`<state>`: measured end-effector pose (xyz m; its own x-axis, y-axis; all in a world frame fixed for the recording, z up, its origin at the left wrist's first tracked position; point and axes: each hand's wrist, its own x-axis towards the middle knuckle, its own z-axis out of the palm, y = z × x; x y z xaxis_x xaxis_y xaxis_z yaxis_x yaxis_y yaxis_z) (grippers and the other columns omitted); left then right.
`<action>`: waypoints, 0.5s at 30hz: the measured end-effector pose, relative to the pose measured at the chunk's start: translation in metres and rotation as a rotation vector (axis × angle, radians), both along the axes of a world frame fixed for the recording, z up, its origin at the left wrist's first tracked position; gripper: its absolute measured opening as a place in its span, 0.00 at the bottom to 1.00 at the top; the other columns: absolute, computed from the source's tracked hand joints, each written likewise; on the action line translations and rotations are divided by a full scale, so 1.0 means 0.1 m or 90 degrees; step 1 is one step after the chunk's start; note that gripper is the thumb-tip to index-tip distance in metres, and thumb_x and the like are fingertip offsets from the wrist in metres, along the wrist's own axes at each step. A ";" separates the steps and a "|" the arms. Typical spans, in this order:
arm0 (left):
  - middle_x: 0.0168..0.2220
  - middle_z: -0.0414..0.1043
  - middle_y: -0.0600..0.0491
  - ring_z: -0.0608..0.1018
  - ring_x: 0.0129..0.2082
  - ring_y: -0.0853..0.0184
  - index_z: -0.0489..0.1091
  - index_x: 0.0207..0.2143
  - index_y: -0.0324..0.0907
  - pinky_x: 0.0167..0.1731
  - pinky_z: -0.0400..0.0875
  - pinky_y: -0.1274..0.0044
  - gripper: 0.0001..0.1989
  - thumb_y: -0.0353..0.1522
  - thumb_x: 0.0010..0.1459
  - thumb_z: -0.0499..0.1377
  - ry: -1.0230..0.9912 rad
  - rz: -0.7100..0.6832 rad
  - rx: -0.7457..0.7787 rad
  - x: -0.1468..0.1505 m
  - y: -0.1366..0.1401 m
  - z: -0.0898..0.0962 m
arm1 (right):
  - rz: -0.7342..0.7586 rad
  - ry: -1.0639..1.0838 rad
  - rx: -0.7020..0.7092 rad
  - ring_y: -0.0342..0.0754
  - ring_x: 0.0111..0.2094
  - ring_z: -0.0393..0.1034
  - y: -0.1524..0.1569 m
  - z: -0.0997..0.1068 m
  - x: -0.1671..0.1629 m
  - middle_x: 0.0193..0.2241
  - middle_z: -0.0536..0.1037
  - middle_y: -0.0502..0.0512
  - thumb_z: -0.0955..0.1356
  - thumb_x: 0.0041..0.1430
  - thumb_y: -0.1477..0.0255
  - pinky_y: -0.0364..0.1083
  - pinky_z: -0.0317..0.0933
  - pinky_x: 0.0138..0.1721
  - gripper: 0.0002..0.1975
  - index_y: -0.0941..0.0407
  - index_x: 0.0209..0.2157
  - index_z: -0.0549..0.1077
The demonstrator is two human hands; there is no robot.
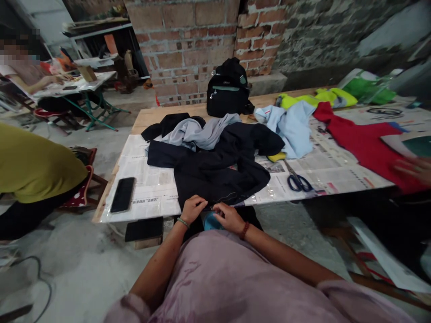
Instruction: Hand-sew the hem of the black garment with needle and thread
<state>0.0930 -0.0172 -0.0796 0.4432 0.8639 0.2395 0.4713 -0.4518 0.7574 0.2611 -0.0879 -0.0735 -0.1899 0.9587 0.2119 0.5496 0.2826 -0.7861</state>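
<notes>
A dark navy garment (218, 175) lies crumpled on the newspaper-covered table (155, 184), its near edge reaching the table's front edge. My left hand (193, 209) is closed on that near edge, thumb and fingers pinched together. Close to its right, my right hand (230, 217) has its fingertips pinched beside the same edge; what they hold is too small to make out. A thin pale line runs along the dark cloth above my hands. Behind the garment lie a grey cloth (205, 132) and a light blue garment (291, 125).
Scissors (298, 179) with dark blue handles lie right of the garment, and a phone (123, 194) lies left. A black backpack (229, 89) stands at the back. Another person's hand (414, 170) is by a red garment (360, 139). Someone in a yellow-green top (37, 161) sits at left.
</notes>
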 end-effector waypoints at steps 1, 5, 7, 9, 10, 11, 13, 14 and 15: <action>0.24 0.67 0.55 0.69 0.25 0.74 0.72 0.25 0.40 0.28 0.63 0.82 0.09 0.35 0.53 0.55 0.004 -0.001 0.000 0.00 0.00 0.00 | -0.014 0.001 -0.015 0.41 0.25 0.63 0.01 -0.07 -0.04 0.28 0.70 0.52 0.65 0.48 0.76 0.41 0.59 0.29 0.08 0.58 0.34 0.67; 0.24 0.67 0.55 0.69 0.26 0.73 0.72 0.26 0.40 0.29 0.63 0.81 0.10 0.35 0.53 0.54 0.013 -0.006 -0.006 0.00 0.01 0.00 | -0.063 0.019 -0.007 0.43 0.30 0.66 0.14 -0.20 -0.14 0.30 0.72 0.54 0.64 0.50 0.76 0.43 0.60 0.34 0.08 0.58 0.36 0.67; 0.24 0.67 0.55 0.70 0.27 0.73 0.72 0.26 0.40 0.29 0.63 0.81 0.10 0.36 0.54 0.54 0.015 -0.006 -0.008 -0.01 0.02 0.00 | -0.078 0.032 0.011 0.43 0.30 0.66 0.21 -0.21 -0.16 0.28 0.72 0.53 0.62 0.52 0.75 0.43 0.60 0.35 0.05 0.57 0.32 0.68; 0.24 0.67 0.55 0.70 0.27 0.73 0.72 0.26 0.40 0.29 0.63 0.81 0.10 0.36 0.54 0.54 0.014 -0.004 -0.010 -0.01 0.02 -0.01 | -0.086 0.043 0.021 0.43 0.30 0.66 0.25 -0.20 -0.16 0.26 0.72 0.52 0.62 0.53 0.75 0.42 0.60 0.34 0.05 0.57 0.30 0.69; 0.24 0.67 0.55 0.70 0.27 0.73 0.72 0.26 0.40 0.29 0.63 0.81 0.10 0.36 0.54 0.54 0.014 -0.003 -0.009 -0.01 0.02 -0.01 | -0.089 0.044 0.026 0.43 0.30 0.66 0.26 -0.19 -0.16 0.26 0.72 0.52 0.62 0.53 0.75 0.42 0.60 0.34 0.05 0.57 0.29 0.69; 0.24 0.67 0.55 0.70 0.27 0.73 0.72 0.26 0.40 0.29 0.63 0.81 0.10 0.36 0.53 0.54 0.014 -0.003 -0.009 -0.01 0.02 -0.01 | -0.087 0.042 0.032 0.43 0.30 0.66 0.26 -0.19 -0.15 0.26 0.72 0.52 0.62 0.53 0.75 0.42 0.60 0.34 0.06 0.57 0.29 0.70; 0.24 0.67 0.55 0.69 0.26 0.73 0.72 0.26 0.41 0.29 0.63 0.81 0.10 0.36 0.54 0.54 0.016 -0.005 -0.009 -0.01 0.03 -0.01 | -0.081 0.028 0.050 0.43 0.30 0.66 0.26 -0.18 -0.15 0.27 0.72 0.52 0.62 0.53 0.74 0.42 0.60 0.34 0.06 0.57 0.29 0.71; 0.24 0.67 0.55 0.69 0.26 0.73 0.72 0.26 0.41 0.29 0.63 0.81 0.10 0.36 0.54 0.54 0.018 -0.006 -0.011 -0.01 0.03 -0.01 | -0.077 0.019 0.059 0.43 0.30 0.66 0.26 -0.17 -0.15 0.27 0.72 0.53 0.62 0.54 0.74 0.42 0.60 0.34 0.06 0.56 0.29 0.71; 0.24 0.67 0.55 0.69 0.27 0.73 0.72 0.26 0.41 0.29 0.63 0.81 0.10 0.36 0.54 0.54 0.019 -0.007 -0.013 -0.01 0.03 0.00 | -0.072 0.010 0.067 0.43 0.31 0.66 0.27 -0.16 -0.15 0.27 0.71 0.53 0.62 0.54 0.74 0.42 0.59 0.34 0.06 0.56 0.30 0.71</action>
<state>0.0920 -0.0142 -0.0798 0.4588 0.8638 0.2081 0.4891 -0.4411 0.7525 0.2461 -0.0612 -0.0900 -0.0771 0.9464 0.3138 0.5700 0.3001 -0.7649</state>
